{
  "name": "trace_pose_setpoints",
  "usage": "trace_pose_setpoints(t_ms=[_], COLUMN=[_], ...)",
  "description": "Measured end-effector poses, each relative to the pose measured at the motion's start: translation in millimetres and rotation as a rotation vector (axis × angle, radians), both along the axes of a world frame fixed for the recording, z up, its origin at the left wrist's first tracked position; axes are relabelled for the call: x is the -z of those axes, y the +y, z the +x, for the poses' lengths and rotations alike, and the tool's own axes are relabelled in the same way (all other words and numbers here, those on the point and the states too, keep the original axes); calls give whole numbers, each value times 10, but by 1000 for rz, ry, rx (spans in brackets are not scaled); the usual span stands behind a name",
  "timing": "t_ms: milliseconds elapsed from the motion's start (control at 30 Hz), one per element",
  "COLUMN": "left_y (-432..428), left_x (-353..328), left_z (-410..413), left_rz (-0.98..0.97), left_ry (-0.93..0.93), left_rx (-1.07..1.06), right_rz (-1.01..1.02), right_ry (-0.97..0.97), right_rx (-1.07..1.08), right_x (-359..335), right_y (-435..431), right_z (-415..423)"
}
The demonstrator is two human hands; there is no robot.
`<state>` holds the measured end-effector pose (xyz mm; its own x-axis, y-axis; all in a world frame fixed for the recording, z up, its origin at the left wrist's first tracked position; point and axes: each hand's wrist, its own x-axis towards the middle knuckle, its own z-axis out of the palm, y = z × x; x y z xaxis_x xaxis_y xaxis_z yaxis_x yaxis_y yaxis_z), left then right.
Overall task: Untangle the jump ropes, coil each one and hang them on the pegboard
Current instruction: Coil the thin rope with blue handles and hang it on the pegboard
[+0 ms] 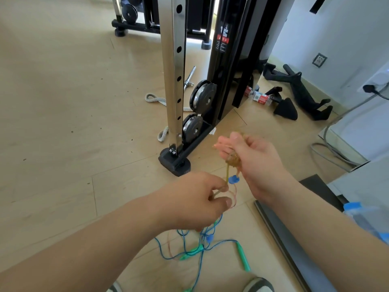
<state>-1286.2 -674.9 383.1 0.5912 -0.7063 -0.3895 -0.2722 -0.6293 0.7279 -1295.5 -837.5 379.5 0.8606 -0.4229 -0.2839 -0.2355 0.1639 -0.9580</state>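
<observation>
At the bottom edge I see the rounded tips of my two shoes (258, 285), grey and soft-looking. Just in front of them, on the pale wooden floor (63, 123), lies a loose tangle of thin cords: a blue rope (162, 252) crossing itself many times, with a smooth green plastic handle (243, 258) lying straight to the right side and another green handle (192, 251) inside the knot.

Above this tangle, my left hand (202, 201) is closed, with thumb and fingers pinched on a thin translucent amber rope (227, 171). This rope goes up, tight, to my right hand (250, 159). The right hand is half closed around a small bunched clump of the same amber rope, the thumb pressing on top of it. A small blue plastic piece (233, 179) hangs on the rope between my two hands.

To the right is a flat dark grey board (294, 245) with a straight edge, and a clear plastic bottle with a blue cap (353, 207), a little blurred.

Farther away stands a gym machine: a shiny steel post (174, 81) with a row of round holes, black round pulleys (203, 98) beside it, and a black rubber foot (174, 163). Behind it a woven whitish rope (155, 100) lies on the floor, and black angular handles (299, 91) lie near the white wall.
</observation>
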Motion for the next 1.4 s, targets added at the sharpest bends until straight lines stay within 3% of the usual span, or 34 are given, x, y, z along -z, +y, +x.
trace_pose_setpoints(t_ms=[67, 133, 300, 400, 533, 633, 733, 767, 833, 900, 1033, 1100, 1267, 1400], left_y=[18, 66, 122, 121, 95, 76, 121, 152, 204, 214, 118, 82, 29, 94], left_x=[-94, -148, -26, 31, 109, 135, 148, 148, 146, 150, 87, 88, 221, 222], left_z=[49, 146, 282, 296, 303, 359, 422, 419, 398, 395, 390, 369, 325, 418], left_rz=[-102, -220, -185, -233, -234, -161, -58, 1, 102, 81, -352, -446, -471, -380], left_ry=[-108, -110, -296, -398, -446, -338, -106, -23, 27, -90, -268, -270, -335, -795], left_rx=[-8, -93, -344, -388, -391, -467, -490, -465, -401, -417, -619, -523, -351, -156], right_rz=[-196, -228, -217, -243, -56, 63, 206, 187, -41, -217, -274, -234, -88, 140], right_ry=[22, 15, -1, -9, -24, -47, -40, -24, 56, 113, 129, 97, 85, 157], right_rx=[-84, -138, -161, -217, -251, -179, -90, -88, -138, -227, -361, -362, -296, -153], right_x=[54, 81, 69, 79, 44, 4, -19, -14, 10, 40, 46, 37, 20, 18], right_y=[3, -21, -73, -72, -58, -76, -127, -148, -186, -203, -146, -127, -132, -170], right_z=[-37, -55, -77, -83, -76, -54, -44, -51, -75, -108, -150, -140, -104, -50])
